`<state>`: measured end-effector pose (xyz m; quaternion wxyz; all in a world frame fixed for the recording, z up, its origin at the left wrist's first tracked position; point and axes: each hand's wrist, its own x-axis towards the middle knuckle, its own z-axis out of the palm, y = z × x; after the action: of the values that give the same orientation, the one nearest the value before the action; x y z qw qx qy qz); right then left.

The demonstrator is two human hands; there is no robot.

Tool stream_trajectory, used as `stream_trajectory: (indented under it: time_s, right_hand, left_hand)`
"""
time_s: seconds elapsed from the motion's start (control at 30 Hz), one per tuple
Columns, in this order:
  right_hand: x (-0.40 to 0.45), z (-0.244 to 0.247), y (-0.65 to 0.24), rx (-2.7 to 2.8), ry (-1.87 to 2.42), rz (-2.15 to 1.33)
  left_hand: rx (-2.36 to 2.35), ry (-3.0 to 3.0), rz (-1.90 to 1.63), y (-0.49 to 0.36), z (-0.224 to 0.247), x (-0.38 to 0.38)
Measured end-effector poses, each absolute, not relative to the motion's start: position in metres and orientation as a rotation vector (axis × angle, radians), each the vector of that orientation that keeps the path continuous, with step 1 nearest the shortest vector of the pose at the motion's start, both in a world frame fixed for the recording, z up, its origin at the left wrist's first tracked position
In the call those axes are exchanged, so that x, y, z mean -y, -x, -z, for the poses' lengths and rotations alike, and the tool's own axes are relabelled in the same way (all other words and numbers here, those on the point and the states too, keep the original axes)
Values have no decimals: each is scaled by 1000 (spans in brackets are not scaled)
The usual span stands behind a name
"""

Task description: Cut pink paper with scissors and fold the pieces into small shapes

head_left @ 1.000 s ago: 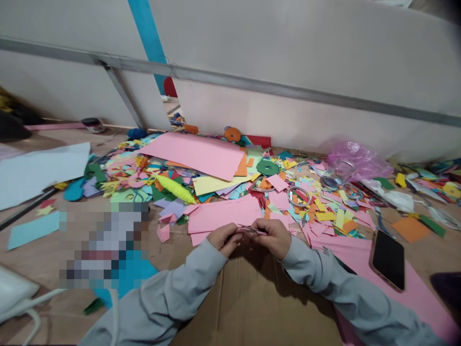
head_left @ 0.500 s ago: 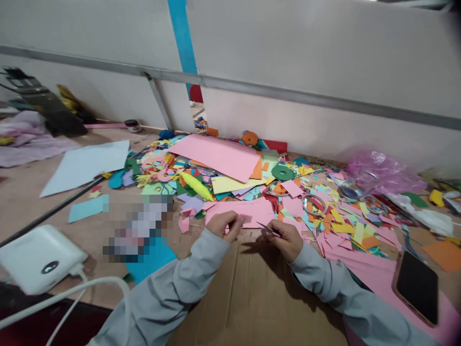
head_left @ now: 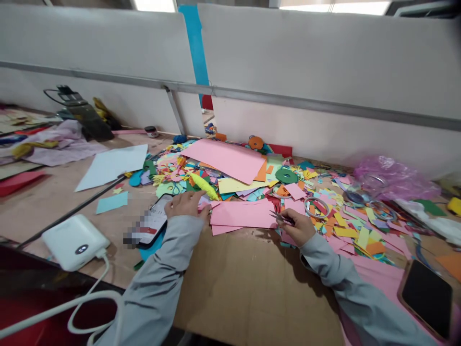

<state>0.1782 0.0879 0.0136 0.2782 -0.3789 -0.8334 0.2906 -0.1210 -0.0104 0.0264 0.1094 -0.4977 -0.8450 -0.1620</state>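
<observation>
My left hand (head_left: 186, 204) is over small pink paper scraps (head_left: 209, 204), its fingers apart and reaching forward. The scraps lie by its thumb and index finger; whether it touches them I cannot tell. Just left of this hand is a lit phone (head_left: 153, 223), partly blurred out. My right hand (head_left: 297, 227) holds small scissors (head_left: 282, 217), their points toward the left. Between the hands lie stacked pink paper strips (head_left: 243, 215), slightly fanned, at the far edge of a brown cardboard sheet (head_left: 248, 283). The scissor tips are close to the strips' right end.
Colourful paper scraps (head_left: 345, 229) spread behind and right, with a large pink sheet (head_left: 226, 159) on top. A dark phone (head_left: 427, 298) lies at right. A white power bank (head_left: 75, 242) with a cable is at left. A bottle (head_left: 88, 115) leans near the partition (head_left: 306, 62).
My left hand has moved left, away from the scissors, and its fingers have spread. My right hand still holds the scissors. The view has shifted, showing more of the left side.
</observation>
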Motion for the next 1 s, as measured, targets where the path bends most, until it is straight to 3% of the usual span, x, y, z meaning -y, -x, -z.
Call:
stream_trajectory:
  time_s: [0.27, 0.43, 0.5, 0.67, 1.0]
  right_hand:
    - [-112, -10, -193, 2331, 1230, -588]
    - [-116, -18, -201, 2429, 1395, -167]
    - [-112, -19, -198, 2452, 1281, -39]
    - [-97, -9, -181, 2620, 782, -219]
    - [-94, 8, -178, 2555, 649, -14]
  left_hand:
    - [2316, 1654, 398, 123, -9, 9]
    - [2211, 1741, 532, 126, -5, 7]
    - [2134, 1863, 589, 122, -3, 5]
    - [1951, 2135, 604, 102, 6, 2]
    - [1920, 2297, 405, 89, 14, 2]
